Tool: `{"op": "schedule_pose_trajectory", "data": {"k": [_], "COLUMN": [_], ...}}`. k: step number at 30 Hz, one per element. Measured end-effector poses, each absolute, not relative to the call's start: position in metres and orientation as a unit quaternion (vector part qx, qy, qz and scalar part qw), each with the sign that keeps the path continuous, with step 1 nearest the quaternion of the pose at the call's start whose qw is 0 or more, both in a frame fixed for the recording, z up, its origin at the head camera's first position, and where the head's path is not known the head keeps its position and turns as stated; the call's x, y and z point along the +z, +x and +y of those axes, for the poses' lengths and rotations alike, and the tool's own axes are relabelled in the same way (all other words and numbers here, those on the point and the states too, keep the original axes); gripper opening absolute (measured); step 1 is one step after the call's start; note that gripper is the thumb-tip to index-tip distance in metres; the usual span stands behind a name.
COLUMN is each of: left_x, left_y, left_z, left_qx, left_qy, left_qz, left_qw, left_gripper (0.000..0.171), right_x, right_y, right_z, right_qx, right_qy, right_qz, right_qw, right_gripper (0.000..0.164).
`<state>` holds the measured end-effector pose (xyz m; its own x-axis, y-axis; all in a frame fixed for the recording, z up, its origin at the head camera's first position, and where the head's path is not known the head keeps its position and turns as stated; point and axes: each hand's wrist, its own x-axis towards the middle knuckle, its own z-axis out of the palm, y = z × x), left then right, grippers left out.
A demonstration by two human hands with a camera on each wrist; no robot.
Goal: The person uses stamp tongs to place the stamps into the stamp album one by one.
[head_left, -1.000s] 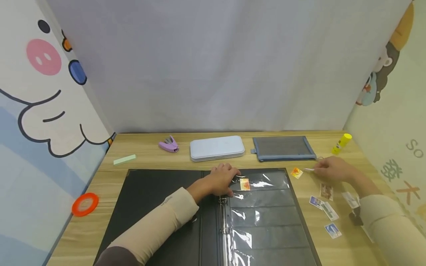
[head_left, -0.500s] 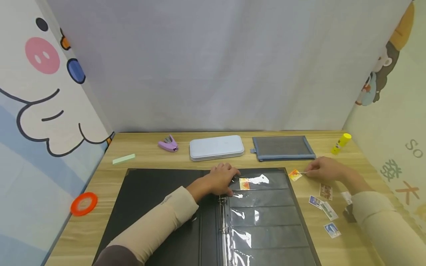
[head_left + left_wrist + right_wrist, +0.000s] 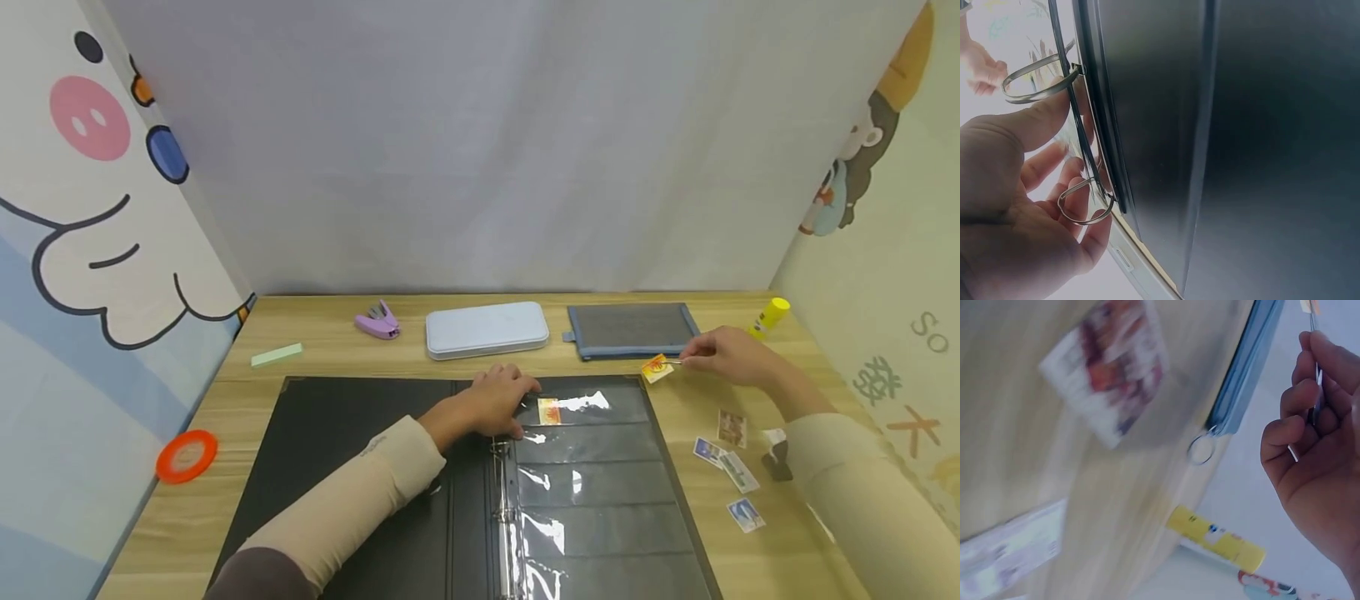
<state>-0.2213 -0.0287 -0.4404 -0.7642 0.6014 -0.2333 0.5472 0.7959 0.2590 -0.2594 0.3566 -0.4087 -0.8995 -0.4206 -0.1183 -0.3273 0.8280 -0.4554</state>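
Note:
My right hand [image 3: 723, 354] pinches a pair of slim metal tweezers [image 3: 1319, 394]. A small yellow-orange stamp [image 3: 657, 368] is at the tweezer tips, near the upper right corner of an open black ring-binder stamp album [image 3: 360, 467]. My left hand [image 3: 495, 404] rests with spread fingers on the upper left of the clear pocket page [image 3: 600, 483]. In the left wrist view its thumb and fingers touch the page beside the metal rings [image 3: 1038, 97]. Another yellow-orange stamp [image 3: 549, 411] sits in the top pocket, just right of this hand.
Several loose stamps [image 3: 738, 471] lie right of the album. Along the back are a purple hole punch [image 3: 377, 321], a pale case [image 3: 487, 330], a grey mesh pouch [image 3: 630, 330] and a yellow glue stick [image 3: 770, 317]. An orange ring [image 3: 167, 467] and green strip [image 3: 276, 355] lie left.
The tweezers in my right hand have reached the yellow-orange stamp, which has shifted up and left from its place on the table. My left hand stays on the page.

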Motion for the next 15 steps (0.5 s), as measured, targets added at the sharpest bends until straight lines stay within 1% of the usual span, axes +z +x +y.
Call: {"op": "schedule_pose_trajectory", "data": {"k": [6, 11, 15], "left_x": [-0.442, -0.442, -0.441], "left_y": [-0.221, -0.22, -0.219], "left_z": [-0.029, -0.03, -0.031], "left_qx": [0.086, 0.082, 0.079], "left_qy": [0.31, 0.311, 0.31], "left_qz": [0.936, 0.936, 0.937], "left_qw": [0.144, 0.142, 0.141], "left_gripper": [0.07, 0.069, 0.07], "right_x": [-0.402, -0.406, -0.405], "right_y": [-0.275, -0.286, -0.289], "right_z": [0.322, 0.294, 0.275], "right_qx": [-0.197, -0.161, -0.126], "right_qy": [-0.237, -0.29, -0.337], "right_qz": [0.945, 0.936, 0.925], "right_qw": [0.114, 0.12, 0.117], "right_gripper": [0.012, 0.005, 0.005]}}
